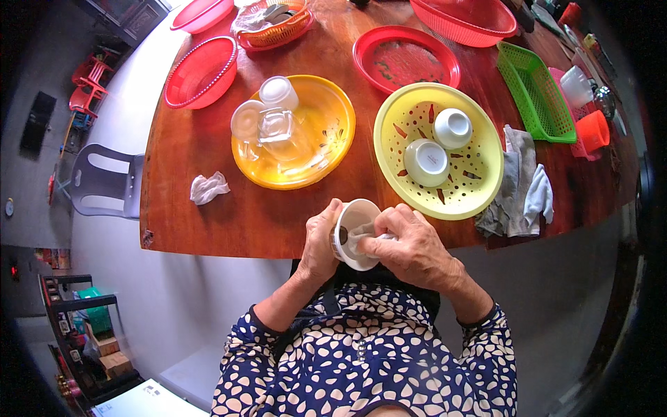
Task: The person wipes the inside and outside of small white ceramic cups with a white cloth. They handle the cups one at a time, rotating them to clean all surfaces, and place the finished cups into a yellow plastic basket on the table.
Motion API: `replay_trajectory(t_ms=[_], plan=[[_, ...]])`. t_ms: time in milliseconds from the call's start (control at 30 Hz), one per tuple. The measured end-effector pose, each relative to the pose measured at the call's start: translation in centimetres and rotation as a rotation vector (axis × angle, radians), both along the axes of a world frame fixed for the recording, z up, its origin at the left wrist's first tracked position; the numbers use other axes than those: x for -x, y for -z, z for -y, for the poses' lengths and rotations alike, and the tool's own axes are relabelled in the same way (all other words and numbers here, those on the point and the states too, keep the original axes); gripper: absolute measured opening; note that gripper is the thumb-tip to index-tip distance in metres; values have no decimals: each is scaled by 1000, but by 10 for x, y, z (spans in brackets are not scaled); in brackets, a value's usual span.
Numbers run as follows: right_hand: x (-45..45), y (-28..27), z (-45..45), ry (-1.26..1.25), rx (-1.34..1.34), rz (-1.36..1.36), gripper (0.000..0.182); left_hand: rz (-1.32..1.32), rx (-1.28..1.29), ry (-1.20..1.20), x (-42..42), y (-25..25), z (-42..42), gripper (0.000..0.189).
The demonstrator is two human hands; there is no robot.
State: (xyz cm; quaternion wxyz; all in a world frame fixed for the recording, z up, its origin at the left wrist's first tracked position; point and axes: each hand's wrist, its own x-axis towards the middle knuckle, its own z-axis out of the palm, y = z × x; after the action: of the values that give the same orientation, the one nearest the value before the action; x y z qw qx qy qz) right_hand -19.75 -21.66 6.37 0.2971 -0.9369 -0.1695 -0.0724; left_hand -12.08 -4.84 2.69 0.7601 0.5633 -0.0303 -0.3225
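Observation:
My left hand (324, 242) grips a white cup (365, 211) by its outer side at the table's front edge. The cup is tilted, its mouth facing right, and a dark oval spot shows near its rim. My right hand (414, 245) pinches a whitish cloth (359, 241) that reaches into the cup; part of it is hidden by the fingers. Beyond my right hand, two white bowls (427, 162) lie upside down in a yellow perforated basin (388, 125). To the left, clear plastic containers (276, 125) rest upturned on an orange-yellow tray (333, 151).
A crumpled white cloth (209, 187) lies on the wooden table (271, 224) at left, and grey cloths (516, 177) at right. Farther back are a red tray (409, 57), a red basket (200, 75) and a green basket (539, 94). A grey chair (107, 180) stands at the left edge.

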Motion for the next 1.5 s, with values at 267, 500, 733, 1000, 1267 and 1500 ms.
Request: replay_trajectory(t_ms=[267,500,733,1000,1267,1500], plan=[[-12,10,0,327,-282,338,37,-266,126,-6,2,-3,6,48],[-12,18,-3,128,-369,182,28,-250,103,-88,-1,-3,5,50],[9,16,-5,179,-528,-28,21,-150,95,-58,1,4,2,45],[-10,25,3,168,-544,73,24,-251,82,34,-1,1,8,42],[-37,20,-9,99,-356,341,27,-350,82,-20,-4,-12,8,44],[-23,26,-19,320,-578,74,28,145,-27,-33,0,-8,5,43]])
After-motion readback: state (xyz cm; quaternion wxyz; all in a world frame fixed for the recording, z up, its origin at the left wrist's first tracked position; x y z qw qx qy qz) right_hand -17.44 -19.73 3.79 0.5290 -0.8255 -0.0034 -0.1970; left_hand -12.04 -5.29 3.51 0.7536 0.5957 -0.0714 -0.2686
